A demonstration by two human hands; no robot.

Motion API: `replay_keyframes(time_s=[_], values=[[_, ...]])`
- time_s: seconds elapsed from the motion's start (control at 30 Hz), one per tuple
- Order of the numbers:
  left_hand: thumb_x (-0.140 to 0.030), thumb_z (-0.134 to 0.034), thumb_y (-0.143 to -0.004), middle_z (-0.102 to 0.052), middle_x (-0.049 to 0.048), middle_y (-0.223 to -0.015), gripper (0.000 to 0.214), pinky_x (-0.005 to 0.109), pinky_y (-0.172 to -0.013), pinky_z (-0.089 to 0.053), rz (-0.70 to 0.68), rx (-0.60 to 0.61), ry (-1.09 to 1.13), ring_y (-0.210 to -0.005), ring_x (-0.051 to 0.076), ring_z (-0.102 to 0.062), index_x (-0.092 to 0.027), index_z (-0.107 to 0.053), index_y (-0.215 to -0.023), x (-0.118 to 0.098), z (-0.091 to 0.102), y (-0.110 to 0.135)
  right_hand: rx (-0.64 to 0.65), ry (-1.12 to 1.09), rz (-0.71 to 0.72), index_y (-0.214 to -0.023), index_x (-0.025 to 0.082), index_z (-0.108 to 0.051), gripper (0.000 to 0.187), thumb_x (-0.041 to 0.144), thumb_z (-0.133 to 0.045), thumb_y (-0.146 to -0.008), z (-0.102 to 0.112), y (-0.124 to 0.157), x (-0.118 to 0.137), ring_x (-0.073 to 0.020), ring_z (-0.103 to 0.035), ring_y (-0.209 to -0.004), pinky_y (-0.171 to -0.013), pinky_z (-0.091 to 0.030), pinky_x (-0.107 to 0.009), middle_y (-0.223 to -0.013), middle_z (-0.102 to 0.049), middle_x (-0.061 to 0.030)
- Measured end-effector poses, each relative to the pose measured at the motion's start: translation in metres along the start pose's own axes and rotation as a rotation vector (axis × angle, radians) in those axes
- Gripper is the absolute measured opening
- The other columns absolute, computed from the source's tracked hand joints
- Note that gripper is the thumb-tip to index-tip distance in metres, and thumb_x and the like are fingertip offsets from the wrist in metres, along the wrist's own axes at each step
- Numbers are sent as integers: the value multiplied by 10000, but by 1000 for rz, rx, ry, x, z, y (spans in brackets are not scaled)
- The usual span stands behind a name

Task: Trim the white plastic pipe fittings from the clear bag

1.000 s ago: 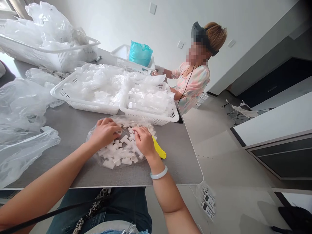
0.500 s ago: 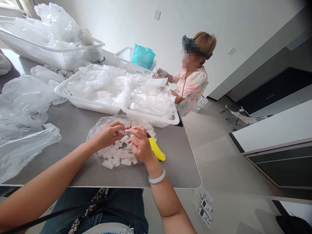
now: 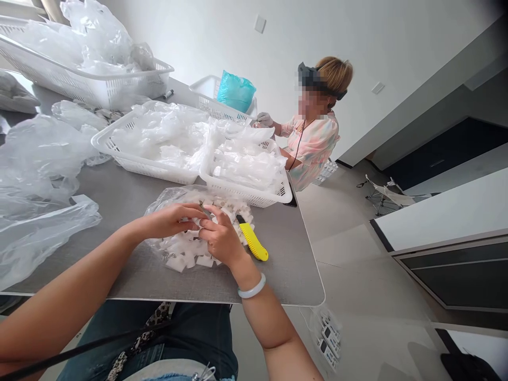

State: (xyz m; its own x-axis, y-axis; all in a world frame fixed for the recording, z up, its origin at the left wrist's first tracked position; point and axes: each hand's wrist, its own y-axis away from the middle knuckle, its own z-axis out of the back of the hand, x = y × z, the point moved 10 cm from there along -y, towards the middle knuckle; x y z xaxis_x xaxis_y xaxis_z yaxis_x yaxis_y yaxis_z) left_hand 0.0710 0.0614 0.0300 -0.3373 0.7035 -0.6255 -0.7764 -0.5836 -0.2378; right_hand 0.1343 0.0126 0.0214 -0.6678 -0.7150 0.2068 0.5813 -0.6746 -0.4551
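Note:
My left hand point(image 3: 177, 219) and my right hand point(image 3: 223, 236) meet fingertip to fingertip over a heap of short white tube pieces point(image 3: 204, 261). Both hands have their fingers bent and drawn together. Whatever is pinched between them is hidden by the fingers. The pieces lie in a spread-out clear plastic bag point(image 3: 159, 198) on the grey table point(image 3: 130, 275). A yellow-handled knife point(image 3: 254, 242) with a black end rests close to my right hand, against the right side of the heap.
Behind the heap stand two white baskets point(image 3: 159, 172) point(image 3: 254, 198) of clear bags. A larger filled basket point(image 3: 115, 90) is at back left. Loose plastic bags point(image 3: 43, 222) cover the left. A teal bag point(image 3: 236, 91) sits in a far basket. Another person point(image 3: 313, 137) works across the corner.
The white tube piece that showed between my fingertips is now hidden. My left fingers have straightened and shifted slightly right, and my right hand has moved a little left. The knife's black end shows more.

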Motion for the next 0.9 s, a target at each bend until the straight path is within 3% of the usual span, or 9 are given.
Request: replay_keyframes(time_s=[0.1, 0.23, 0.33, 0.43, 0.57, 0.67, 0.77, 0.83, 0.9], values=[[-322, -439, -981, -691, 120, -1044, 336, 259, -670, -531, -3, -104, -17, -796, 191, -669, -191, -720, -1111, 2, 2, 0, -2, -133, -116, -754, 228, -737, 330, 99, -481, -918, -4, -2, -4, -234, -370, -1456, -1176, -387, -446, -1124, -729, -73], [-283, -392, -1000, -695, 108, -1005, 346, 314, -738, -534, -47, -235, -252, -819, 210, -656, -212, -716, -1098, -6, 6, 1, -60, -434, -312, -718, 235, -742, 357, 95, -469, -902, -3, 0, -20, -224, -321, -1491, -1187, -365, -463, -1177, -725, -58], [-226, -370, -991, -704, 113, -1004, 362, 372, -819, -528, -69, -266, -391, -887, 244, -656, -218, -723, -1069, -13, 6, 1, -116, -700, -396, -801, 233, -744, 282, 164, -494, -912, -2, 1, -29, -209, -532, -1333, -1101, -467, -395, -1125, -741, -43], [-242, -371, -1006, -707, 106, -999, 355, 368, -848, -524, -53, -275, -411, -895, 237, -662, -221, -720, -1069, -16, 3, -3, -254, -861, -512, -939, 213, -702, 225, 293, -492, -943, 5, 7, -42, -158, -709, -958, -834, -585, -274, -974, -750, -33], [-291, -352, -1034, -695, 107, -955, 367, 334, -804, -525, -91, -293, -371, -840, 217, -662, -201, -704, -1090, -25, -8, -7, -424, -666, -600, -954, 209, -656, 251, 398, -492, -954, 24, 20, -49, -150, -714, -804, -749, -588, -253, -883, -747, -30], [-302, -355, -1032, -688, 110, -961, 361, 323, -779, -522, -77, -327, -330, -844, 217, -664, -192, -688, -1118, -21, -4, -5, -496, -460, -512, -951, 210, -661, 266, 378, -456, -974, 40, 23, -43, -190, -719, -928, -845, -586, -307, -938, -749, -71], [-335, -409, -1000, -684, 96, -973, 318, 295, -703, -512, 56, -363, -262, -783, 198, -654, -191, -679, -1090, -1, 11, 1, -619, -286, -478, -966, 212, -683, 279, 320, -426, -986, 60, 32, -44, -221, -692, -1047, -938, -565, -373, -994, -728, -108], [-369, -460, -968, -691, 86, -992, 296, 285, -677, -501, 149, -390, -184, -777, 192, -646, -185, -667, -1072, 11, 22, 5, -630, -217, -472, -973, 229, -704, 294, 245, -410, -977, 66, 35, -47, -226, -657, -1116, -989, -542, -406, -1078, -706, -112], [-408, -495, -939, -702, 70, -997, 291, 283, -669, -496, 201, -395, -96, -789, 194, -643, -190, -660, -1038, 16, 26, 7, -544, -193, -417, -970, 251, -722, 342, 171, -390, -956, 62, 28, -43, -222, -615, -1193, -1033, -517, -409, -1190, -681, -97]])
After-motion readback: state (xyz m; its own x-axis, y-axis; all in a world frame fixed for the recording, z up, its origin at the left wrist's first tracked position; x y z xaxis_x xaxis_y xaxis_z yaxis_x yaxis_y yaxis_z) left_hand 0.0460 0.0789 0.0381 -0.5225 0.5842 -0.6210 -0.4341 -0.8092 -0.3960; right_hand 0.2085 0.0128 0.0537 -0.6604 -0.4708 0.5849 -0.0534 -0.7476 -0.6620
